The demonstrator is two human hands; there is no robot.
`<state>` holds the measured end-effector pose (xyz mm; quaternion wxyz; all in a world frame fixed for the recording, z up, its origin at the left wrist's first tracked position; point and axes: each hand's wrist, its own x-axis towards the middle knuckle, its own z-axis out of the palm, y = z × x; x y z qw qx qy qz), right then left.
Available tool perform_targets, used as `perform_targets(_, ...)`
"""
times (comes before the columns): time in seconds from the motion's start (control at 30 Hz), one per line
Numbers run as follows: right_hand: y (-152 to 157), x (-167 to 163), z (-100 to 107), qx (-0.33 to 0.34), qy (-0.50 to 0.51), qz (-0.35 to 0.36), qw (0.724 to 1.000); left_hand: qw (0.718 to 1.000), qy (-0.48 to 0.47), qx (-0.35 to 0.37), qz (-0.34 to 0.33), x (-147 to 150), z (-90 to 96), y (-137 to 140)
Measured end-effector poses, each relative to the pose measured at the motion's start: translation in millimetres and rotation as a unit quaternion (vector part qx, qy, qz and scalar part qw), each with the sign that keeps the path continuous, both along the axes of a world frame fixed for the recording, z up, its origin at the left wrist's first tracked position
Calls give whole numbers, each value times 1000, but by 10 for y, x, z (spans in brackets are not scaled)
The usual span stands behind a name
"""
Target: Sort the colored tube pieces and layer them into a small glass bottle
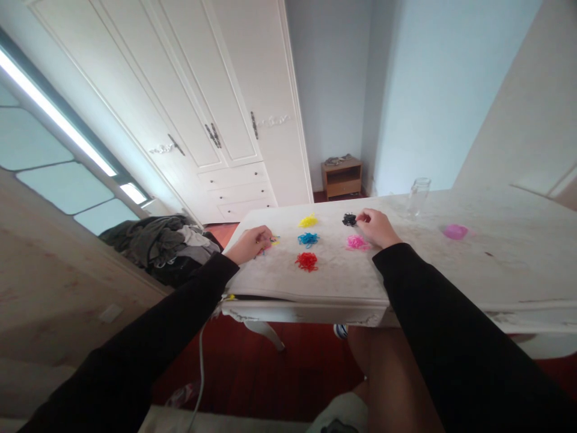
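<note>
Right hand [374, 227] at edge of black bands [348, 219], left hand [255, 243] curled over mixed-colour bands [275, 241] on desk [265, 278]; cannot tell whether either grip is closed.

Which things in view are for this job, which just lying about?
Likely for the job:
yellow pile
blue pile
red pile
black pile
pink pile
coloured strands by left hand

Likely just lying about:
glass jar
magenta object
clothes heap
white cable
</note>
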<state>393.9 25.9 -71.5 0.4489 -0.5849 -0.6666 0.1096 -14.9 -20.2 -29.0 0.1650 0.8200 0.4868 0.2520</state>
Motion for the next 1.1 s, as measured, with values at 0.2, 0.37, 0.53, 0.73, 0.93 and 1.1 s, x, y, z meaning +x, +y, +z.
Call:
perform_targets(0.2,-13,4,10,-7,-1,1,1000,999,-15,30,22,166,-11,69)
perform_targets(0.37,-42,-18,35,-3,-5,-3,1000,999,15,47,21,246,-46,130)
perform_targets(0.53,-42,-23,44,-3,-11,3,1000,996,46,73,5,261,-14,130)
perform_targets(0.73,-45,-27,42,-9,-12,-2,1000,998,-34,56,13,250,88,135)
perform_targets(0.93,-35,-21,32,-2,-10,-3,1000,985,-175,-5,-2,387,158,167)
perform_targets(1.1,-24,0,42,-7,3,1,1000,952,-297,-52,-45,752,157,304)
